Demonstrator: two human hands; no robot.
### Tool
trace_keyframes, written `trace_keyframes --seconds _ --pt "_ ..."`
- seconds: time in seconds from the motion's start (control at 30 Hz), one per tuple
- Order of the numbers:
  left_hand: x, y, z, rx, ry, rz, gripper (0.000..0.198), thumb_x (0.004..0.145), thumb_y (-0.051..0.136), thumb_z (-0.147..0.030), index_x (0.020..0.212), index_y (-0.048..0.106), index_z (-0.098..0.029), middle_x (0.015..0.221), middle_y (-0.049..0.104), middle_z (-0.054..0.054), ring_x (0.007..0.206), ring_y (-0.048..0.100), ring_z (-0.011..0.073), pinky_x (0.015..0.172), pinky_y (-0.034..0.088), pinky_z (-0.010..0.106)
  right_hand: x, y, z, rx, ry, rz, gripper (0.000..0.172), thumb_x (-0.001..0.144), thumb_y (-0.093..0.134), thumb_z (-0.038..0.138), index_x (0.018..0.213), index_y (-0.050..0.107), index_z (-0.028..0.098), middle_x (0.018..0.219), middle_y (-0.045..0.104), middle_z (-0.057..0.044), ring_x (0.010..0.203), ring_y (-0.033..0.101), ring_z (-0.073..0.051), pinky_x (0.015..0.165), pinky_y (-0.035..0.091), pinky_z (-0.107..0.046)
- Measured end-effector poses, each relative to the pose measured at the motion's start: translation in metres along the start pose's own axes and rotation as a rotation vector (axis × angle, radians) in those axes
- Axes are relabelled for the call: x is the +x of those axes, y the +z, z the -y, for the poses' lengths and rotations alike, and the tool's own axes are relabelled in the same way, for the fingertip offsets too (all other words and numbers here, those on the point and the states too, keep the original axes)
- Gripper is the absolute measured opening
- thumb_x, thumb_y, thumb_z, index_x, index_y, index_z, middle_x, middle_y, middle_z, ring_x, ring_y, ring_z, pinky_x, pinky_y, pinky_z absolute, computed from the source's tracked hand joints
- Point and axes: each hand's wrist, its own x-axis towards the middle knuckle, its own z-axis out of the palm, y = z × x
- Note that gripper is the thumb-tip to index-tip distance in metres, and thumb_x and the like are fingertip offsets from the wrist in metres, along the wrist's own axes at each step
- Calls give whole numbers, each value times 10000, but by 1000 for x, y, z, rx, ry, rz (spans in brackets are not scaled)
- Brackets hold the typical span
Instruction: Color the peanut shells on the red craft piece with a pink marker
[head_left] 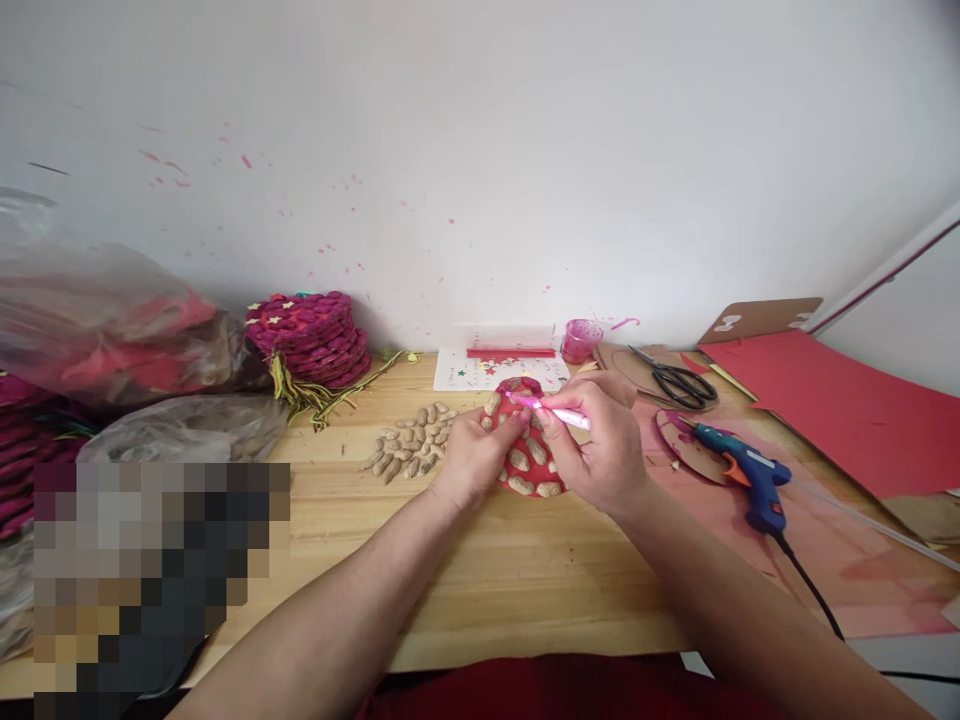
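Note:
A red disc with several peanut shells stuck on it lies on the wooden table in the middle. My left hand rests on the disc's left edge, fingers curled and pressed on it near a shell. My right hand is closed round a white and pink pen-like tool, its lit tip touching the disc's top. A pile of loose peanuts lies just left of my left hand.
A blue glue gun with a black cord lies to the right, black scissors behind it. Red paper sheets cover the right side. A stack of magenta discs, plastic bags and a pink cup stand by the wall.

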Motion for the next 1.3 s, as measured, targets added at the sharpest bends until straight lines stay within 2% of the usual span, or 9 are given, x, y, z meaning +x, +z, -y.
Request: trace_keyframes --seconds 0.33,0.57,0.77,0.9,1.07,1.3 --pt "3 -1 5 -2 0 0 439 648 930 -526 759 735 -149 679 757 56 563 674 173 559 531 267 0 0 -1 -9 -27 -4 114 933 661 157 982 612 248 835 706 -16 891 646 -232 856 424 -444" --pt "3 -1 5 -18 -4 5 465 615 948 -540 746 741 -145 664 751 53 550 667 167 545 523 261 1 0 -3 24 2 -7 94 939 661 172 983 630 250 853 708 -26 885 655 -233 835 452 -440" --pt "2 0 5 -75 -43 30 482 608 954 -535 799 754 -140 702 771 72 570 693 183 584 563 288 1 -1 -6 57 66 -33 85 936 668 178 958 613 238 852 683 -29 850 633 -219 816 461 -430" --pt "2 0 6 -36 -24 8 472 606 955 -534 743 735 -140 681 761 64 551 674 167 560 544 268 1 -1 -5 49 44 -8 84 943 659 173 964 616 242 856 696 -26 863 638 -221 816 445 -433" --pt "2 0 5 -63 -59 25 486 608 947 -542 788 745 -138 696 769 79 567 699 193 584 567 297 1 -1 -7 54 67 -12 84 932 668 175 952 616 238 847 685 -27 844 630 -218 806 457 -429" --pt "1 1 6 -56 -38 6 474 610 951 -528 790 752 -137 694 765 71 570 690 182 572 556 280 1 -2 -6 50 47 20 87 940 657 166 954 617 242 845 694 -21 856 639 -223 820 438 -438"
